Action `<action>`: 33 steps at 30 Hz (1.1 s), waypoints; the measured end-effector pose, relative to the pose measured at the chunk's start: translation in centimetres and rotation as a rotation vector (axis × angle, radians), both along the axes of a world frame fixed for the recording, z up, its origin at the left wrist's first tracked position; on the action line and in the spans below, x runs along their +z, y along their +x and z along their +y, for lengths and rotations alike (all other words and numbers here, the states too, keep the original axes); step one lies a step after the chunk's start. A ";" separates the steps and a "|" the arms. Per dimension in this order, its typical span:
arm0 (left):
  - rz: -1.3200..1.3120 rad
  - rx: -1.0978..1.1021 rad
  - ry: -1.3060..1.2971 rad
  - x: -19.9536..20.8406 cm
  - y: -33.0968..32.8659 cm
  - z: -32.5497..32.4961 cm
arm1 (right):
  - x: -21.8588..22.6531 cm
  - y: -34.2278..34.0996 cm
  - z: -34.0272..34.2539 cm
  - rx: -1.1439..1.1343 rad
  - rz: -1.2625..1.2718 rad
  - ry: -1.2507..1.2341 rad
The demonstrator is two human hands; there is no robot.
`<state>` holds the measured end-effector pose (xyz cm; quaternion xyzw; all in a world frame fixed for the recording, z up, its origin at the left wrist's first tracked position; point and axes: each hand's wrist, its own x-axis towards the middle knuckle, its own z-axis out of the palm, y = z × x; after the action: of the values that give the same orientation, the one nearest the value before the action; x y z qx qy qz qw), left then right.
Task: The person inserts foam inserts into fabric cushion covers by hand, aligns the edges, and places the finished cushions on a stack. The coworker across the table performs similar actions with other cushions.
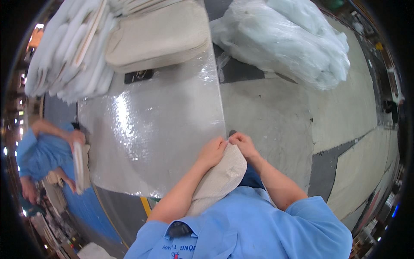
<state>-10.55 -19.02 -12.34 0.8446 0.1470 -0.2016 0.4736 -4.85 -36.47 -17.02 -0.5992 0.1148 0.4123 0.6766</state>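
A beige fabric cover (224, 172) hangs against my front, its upper edge pinched between both hands. My left hand (212, 152) is closed on that edge, fingertips pressed together. Close beside it, my right hand (244, 145) grips the same edge with bent fingers. Both hands are just off the right edge of the table (164, 108), which has a shiny plastic surface. Whether the cover has anything inside is hidden from view.
Beige fabric pieces (159, 36) lie stacked on the table's far end, with white padded pieces (73, 47) to their left. A small black object (139, 76) sits nearby. A plastic-wrapped white bundle (284, 41) lies far right. At left, a co-worker in blue (45, 151) holds a padded piece.
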 end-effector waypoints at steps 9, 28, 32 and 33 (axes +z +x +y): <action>-0.132 0.413 -0.207 5.4 -7.6 8.5 | 4.0 4.7 -0.9 0.462 -0.027 -0.231; -0.264 1.277 -0.322 1.3 -33.6 -6.9 | 9.8 -14.1 20.9 1.933 -1.048 -0.169; -0.680 1.428 -0.405 3.2 -27.5 -1.8 | 10.2 -11.0 21.0 1.589 -1.009 -0.155; -0.670 1.445 -0.499 3.2 -26.3 -1.0 | 10.9 -10.2 21.5 1.525 -0.970 -0.155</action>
<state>-36.85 -20.03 -9.14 0.4280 0.4549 0.3872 0.6782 -15.06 -14.98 -6.16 -0.6644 -0.5832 0.4419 0.1519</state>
